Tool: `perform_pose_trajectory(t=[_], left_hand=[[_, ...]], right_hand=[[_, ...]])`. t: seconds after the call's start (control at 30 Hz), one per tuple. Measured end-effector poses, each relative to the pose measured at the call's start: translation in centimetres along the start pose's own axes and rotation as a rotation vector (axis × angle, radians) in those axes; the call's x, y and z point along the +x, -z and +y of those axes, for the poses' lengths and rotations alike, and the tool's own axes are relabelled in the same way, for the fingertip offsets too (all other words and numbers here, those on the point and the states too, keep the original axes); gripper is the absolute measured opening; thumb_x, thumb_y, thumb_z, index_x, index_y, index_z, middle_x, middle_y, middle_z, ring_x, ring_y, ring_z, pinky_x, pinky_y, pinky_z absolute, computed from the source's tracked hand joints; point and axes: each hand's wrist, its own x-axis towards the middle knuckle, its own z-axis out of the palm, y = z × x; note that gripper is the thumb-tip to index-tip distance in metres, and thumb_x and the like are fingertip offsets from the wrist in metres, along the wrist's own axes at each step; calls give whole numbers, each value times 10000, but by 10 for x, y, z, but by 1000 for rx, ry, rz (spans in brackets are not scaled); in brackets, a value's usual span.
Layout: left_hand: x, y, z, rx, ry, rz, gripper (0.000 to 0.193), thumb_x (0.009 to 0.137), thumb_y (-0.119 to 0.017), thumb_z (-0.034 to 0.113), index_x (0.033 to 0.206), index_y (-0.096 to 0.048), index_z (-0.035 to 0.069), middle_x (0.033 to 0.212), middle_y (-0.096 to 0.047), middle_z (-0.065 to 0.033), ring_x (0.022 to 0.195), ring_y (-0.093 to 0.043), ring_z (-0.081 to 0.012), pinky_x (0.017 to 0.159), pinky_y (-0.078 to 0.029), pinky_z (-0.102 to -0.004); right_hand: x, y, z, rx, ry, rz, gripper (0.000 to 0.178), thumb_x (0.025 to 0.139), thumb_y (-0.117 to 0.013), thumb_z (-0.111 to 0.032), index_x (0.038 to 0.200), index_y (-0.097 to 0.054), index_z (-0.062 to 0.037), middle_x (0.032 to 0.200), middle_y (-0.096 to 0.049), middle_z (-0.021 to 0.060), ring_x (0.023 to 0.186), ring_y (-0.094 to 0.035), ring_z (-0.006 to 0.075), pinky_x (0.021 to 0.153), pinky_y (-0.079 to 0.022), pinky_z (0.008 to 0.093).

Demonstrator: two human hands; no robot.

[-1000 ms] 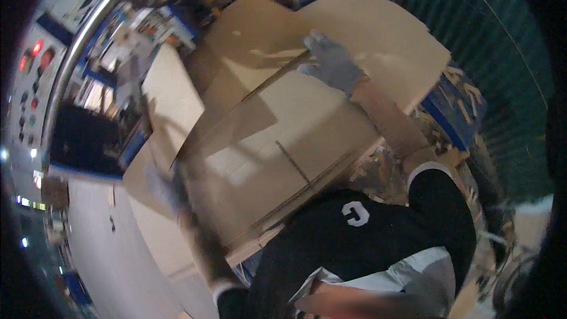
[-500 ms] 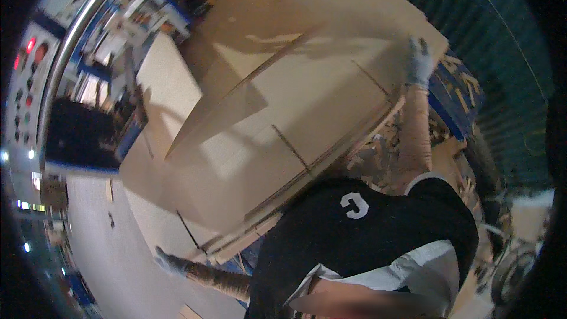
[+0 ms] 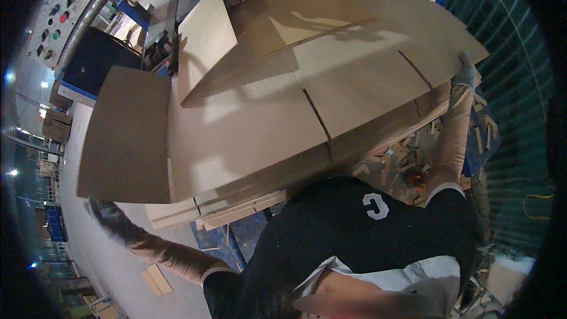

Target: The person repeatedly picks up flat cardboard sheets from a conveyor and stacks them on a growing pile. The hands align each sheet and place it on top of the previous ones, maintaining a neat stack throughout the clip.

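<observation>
A large brown cardboard sheet [image 3: 254, 106] with dark slots along its near edge lies across the top of a stack. At its left end a flap [image 3: 127, 136] stands raised. My left hand [image 3: 112, 218], in a grey glove, is just below the flap's lower edge; its fingers are blurred and partly hidden, so its hold is unclear. At the far right corner, my gloved right hand [image 3: 465, 75] grips the sheet's near edge, fingers on top. Another panel [image 3: 207, 41] rises behind the sheet, beside a folded brown piece [image 3: 301, 6].
More cardboard layers [image 3: 236, 204] are stacked under the sheet's near edge. Cardboard scraps [image 3: 401, 165] litter the floor at right, beside a green corrugated wall [image 3: 514, 71]. A control panel with buttons [image 3: 65, 12] and a metal rail [image 3: 97, 9] stand at upper left. A flat cardboard piece [image 3: 156, 279] lies on the floor.
The flap at the left end has come up, and my left hand has shifted outward and up beside it. My right hand has moved to the right in view, still at the sheet's corner.
</observation>
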Motion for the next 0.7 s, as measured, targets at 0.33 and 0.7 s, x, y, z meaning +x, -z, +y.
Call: perform_pose_trajectory(t=[0.33, 0.7], left_hand=[[-74, 30, 36, 157, 380, 19, 410, 898, -527, 192, 1211, -568, -69, 1229, -578, -181, 1113, -557, -290, 973, -445, -394], [-145, -116, 88, 372, 38, -709, 591, 716, -605, 9, 1301, -528, 43, 1309, -533, -193, 1222, -492, -365, 1060, -353, -428]], right_hand=[[-172, 36, -125, -663, 754, 24, 450, 856, -607, -151, 1220, -521, 98, 1194, -596, 159, 1096, -548, 248, 951, -427, 363], [-274, -17, -54, -1168, 1024, -1448, 463, 785, -647, -373, 1196, -602, -166, 1216, -588, 100, 1160, -522, 316, 967, -413, 443]])
